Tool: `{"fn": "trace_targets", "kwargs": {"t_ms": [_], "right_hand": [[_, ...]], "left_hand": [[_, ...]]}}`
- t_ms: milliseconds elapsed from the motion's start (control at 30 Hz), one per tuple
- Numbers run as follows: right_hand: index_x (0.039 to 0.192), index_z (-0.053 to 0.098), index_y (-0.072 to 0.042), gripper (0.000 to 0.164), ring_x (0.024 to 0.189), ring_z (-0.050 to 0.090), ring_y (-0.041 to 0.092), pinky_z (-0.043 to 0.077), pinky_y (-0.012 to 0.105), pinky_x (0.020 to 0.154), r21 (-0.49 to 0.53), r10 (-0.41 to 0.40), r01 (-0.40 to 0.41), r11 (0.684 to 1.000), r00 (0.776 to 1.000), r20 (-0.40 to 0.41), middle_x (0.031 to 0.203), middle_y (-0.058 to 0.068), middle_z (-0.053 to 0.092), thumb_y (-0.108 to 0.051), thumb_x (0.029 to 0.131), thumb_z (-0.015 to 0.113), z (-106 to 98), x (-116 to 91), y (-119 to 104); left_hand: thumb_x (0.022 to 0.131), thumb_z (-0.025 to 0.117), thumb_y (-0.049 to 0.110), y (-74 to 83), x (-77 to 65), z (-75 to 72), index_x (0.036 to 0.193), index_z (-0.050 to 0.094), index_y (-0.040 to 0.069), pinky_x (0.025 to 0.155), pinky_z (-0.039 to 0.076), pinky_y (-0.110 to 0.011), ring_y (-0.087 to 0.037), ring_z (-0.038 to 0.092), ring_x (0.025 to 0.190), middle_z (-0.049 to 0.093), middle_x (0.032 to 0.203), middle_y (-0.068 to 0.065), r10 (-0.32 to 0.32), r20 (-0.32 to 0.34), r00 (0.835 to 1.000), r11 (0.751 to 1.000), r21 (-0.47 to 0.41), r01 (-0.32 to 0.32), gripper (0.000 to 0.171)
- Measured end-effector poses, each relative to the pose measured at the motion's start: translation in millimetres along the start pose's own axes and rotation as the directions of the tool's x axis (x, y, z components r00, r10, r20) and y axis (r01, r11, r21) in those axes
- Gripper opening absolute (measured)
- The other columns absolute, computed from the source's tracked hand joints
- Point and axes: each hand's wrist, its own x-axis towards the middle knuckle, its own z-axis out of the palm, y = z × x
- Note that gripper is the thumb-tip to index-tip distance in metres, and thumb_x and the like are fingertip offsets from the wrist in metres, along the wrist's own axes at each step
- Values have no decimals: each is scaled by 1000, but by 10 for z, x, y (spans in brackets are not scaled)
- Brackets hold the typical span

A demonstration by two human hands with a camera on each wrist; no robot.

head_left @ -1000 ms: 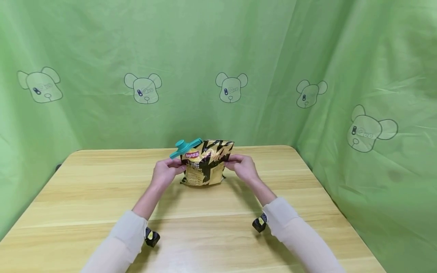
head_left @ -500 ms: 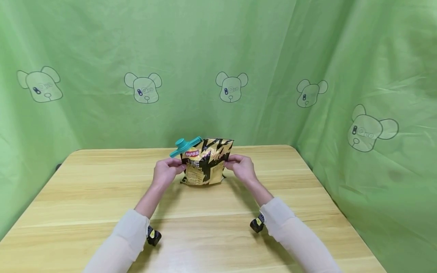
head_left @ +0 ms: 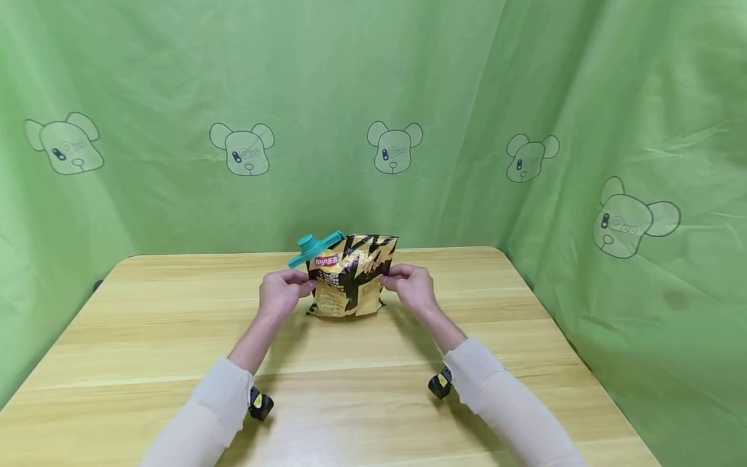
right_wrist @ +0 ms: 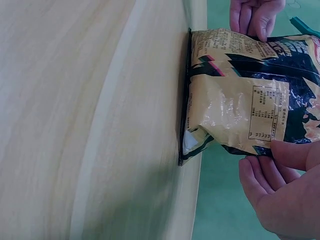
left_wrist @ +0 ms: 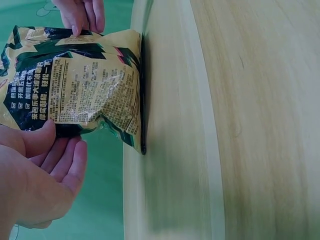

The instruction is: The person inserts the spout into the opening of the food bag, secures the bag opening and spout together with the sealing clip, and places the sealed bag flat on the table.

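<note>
Upright on the table [head_left: 175, 337], the chip bag [head_left: 350, 279] stands between both hands, left hand [head_left: 280, 293] and right hand [head_left: 413, 288] pinching its sides.

A wooden table [head_left: 175, 337] filled the foreground. Behind and around it hung a green cloth backdrop [head_left: 146, 65] printed with pale bear heads [head_left: 394, 147], which also ran down the right side.

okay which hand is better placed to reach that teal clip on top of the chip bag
Probably the left hand: it holds the chip bag on the side where the teal clip juts out just above it. The right hand grips the opposite edge.
</note>
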Motion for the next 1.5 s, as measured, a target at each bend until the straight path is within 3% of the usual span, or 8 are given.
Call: {"fn": "trace_targets", "kwargs": {"t_ms": [333,667,867,1033,1300,1500], "right_hand": [[114,71,1,26,91,76,30,60,39,88,-21,29,-29,999,999,20,104,20,75,-6,89,76,-15,-82,-63],[104,70,3,14,88,73,39,61,45,84,-90,53,-49,995,998,42,101,22,73,-4,91,71,-29,-145,-88],[101,69,3,12,89,72,42,62,45,83,-105,72,-65,992,995,63,100,22,72,-3,91,70,-29,-180,-92],[100,68,4,11,86,71,40,62,46,82,-119,89,-79,990,993,78,98,22,72,-1,91,69,-24,-209,-95],[102,69,6,15,69,72,28,63,43,77,-158,93,-77,984,991,101,93,22,73,-2,90,70,-15,-216,-76],[106,69,7,18,70,72,27,62,42,79,-179,123,-100,979,985,124,92,20,73,-1,89,71,-24,-196,-23]], "left_hand": [[88,78,8,46,-61,-34,111,72,-2,85,61,-36,-27,77,87,74,111,-21,-28,32,999,999,-22,29,25],[88,76,5,79,-142,-43,108,72,-1,89,60,-40,-25,76,77,74,108,-20,-55,104,993,998,-3,56,22],[88,75,1,63,-172,-37,106,72,-1,79,62,-33,-22,73,74,74,105,-19,-76,118,990,997,0,77,18],[88,73,-2,43,-165,-42,105,71,-5,73,63,-33,-23,72,70,73,103,-22,-102,142,985,994,-26,107,18],[88,74,0,-15,-152,-62,108,69,-5,72,63,-34,-22,73,66,72,105,-22,-137,174,975,990,16,137,21],[91,71,0,-102,-114,-65,113,66,-8,72,63,-35,-22,73,66,72,103,-23,-152,237,959,988,27,150,24]]}}
